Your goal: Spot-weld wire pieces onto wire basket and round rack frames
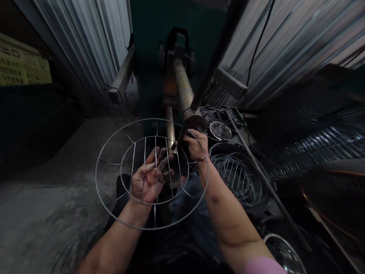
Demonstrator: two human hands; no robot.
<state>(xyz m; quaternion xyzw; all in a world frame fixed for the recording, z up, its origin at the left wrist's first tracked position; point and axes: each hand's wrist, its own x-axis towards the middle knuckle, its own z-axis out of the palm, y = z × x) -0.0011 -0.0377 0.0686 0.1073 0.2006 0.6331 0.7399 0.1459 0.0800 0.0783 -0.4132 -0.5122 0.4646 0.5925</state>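
Observation:
A round wire rack (145, 146), made of two rings joined by short spokes with parallel bars across the inner ring, lies over my left hand (148, 182). That hand is palm up beneath the bars, fingers partly curled, holding the rack. My right hand (196, 145) is closed at the rack's far right side, beside the machine's electrode tips; anything pinched in its fingers is hidden. The rack's inner part sits around the end of the lower brass-coloured arm (170, 125). Above that, the thick upper cylinder (184, 85) carries a dark angled rod (213, 57).
A bin of wire rings and racks (238, 177) stands to the right, with loose wire pieces and a shiny round dish (220, 130) behind. A long bar (256, 167) slants past the bin. Left are concrete floor (65, 171) and a yellow crate (24, 62).

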